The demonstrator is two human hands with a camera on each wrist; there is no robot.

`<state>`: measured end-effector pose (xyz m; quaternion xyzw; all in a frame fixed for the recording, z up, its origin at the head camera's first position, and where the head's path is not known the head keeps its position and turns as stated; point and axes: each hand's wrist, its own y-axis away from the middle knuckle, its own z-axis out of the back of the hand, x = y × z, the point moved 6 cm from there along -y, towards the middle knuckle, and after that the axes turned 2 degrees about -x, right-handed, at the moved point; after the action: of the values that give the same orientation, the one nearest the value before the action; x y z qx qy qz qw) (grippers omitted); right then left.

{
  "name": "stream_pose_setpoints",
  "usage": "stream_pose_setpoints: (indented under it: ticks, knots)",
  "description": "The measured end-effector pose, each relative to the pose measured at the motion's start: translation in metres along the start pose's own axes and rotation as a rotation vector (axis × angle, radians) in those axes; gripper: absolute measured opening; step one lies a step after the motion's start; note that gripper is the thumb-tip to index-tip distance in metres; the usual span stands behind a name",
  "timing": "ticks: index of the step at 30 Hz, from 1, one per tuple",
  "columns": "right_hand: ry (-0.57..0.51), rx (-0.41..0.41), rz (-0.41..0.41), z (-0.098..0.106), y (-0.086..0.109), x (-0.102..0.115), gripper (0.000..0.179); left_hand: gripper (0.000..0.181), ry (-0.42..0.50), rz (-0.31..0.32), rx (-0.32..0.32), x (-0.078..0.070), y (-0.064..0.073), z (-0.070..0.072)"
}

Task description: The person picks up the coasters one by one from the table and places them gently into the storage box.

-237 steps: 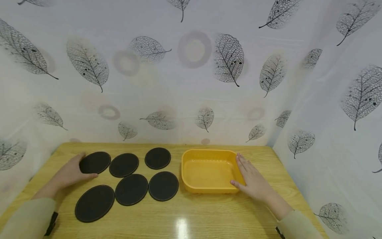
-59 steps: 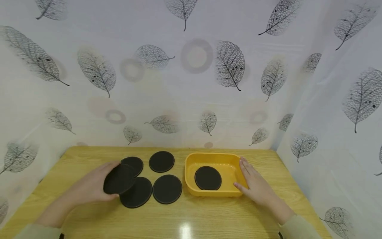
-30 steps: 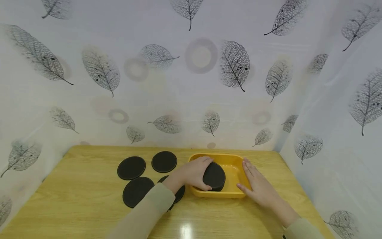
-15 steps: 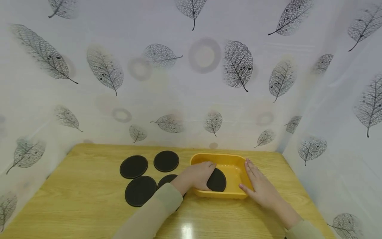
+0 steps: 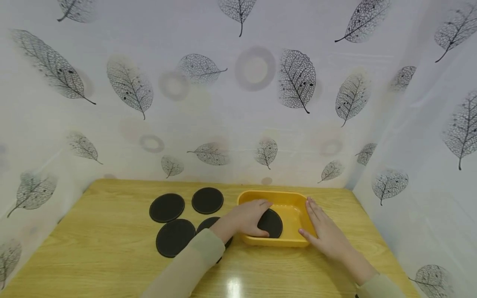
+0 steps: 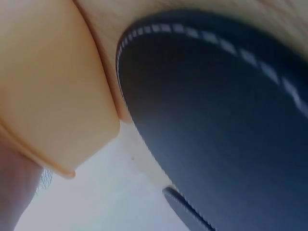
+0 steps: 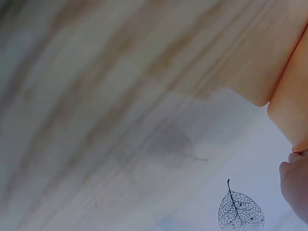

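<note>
- Black disc (image 5: pixel 272 224) lies in the left part of the yellow tray (image 5: pixel 293 219); its left side is hidden.
- The tray sits near the far edge of the surface (image 5: pixel 100 248), right of that edge's middle.
- Left hand (image 5: pixel 247 217) reaches into the tray; its thumb and fingers stand wide about the disc's left side; I cannot tell whether they grip it.
- Right hand (image 5: pixel 329 238) rests on the tray's right rim; fingers straight, thumb apart.
- Left of the tray are a far-left disc (image 5: pixel 167 207), nearest the surface's far-left corner; a far-right disc (image 5: pixel 207 200); a near-left disc (image 5: pixel 176 238); and a near-right disc (image 5: pixel 206 224), partly covered by the left sleeve (image 5: pixel 191 263).
- Beyond the far edge hangs a leaf-print sheet (image 5: pixel 238 111).
</note>
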<state>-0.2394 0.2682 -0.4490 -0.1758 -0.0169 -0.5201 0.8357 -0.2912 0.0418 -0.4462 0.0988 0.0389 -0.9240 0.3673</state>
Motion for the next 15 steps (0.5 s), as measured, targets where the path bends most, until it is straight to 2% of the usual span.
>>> stream_pose_setpoints:
  ticks: [4, 7, 12, 15]
  knots:
    - [-0.01, 0.002, 0.005, -0.001, 0.001, 0.0, 0.088, 0.098, 0.037, -0.022, -0.043, 0.009, 0.009, 0.014]
    - [-0.003, -0.003, 0.012, -0.002, 0.001, 0.0, 0.088, 0.098, 0.038, -0.014, -0.074, 0.024, 0.022, 0.027]
    - [0.017, -0.004, 0.008, -0.002, 0.001, -0.001, 0.087, 0.1, 0.049, 0.059, -0.109, 0.065, 0.052, 0.045]
    - [0.022, 0.001, 0.005, -0.001, 0.0, -0.001, 0.087, 0.101, 0.091, 0.134, -0.118, 0.096, 0.076, 0.05]
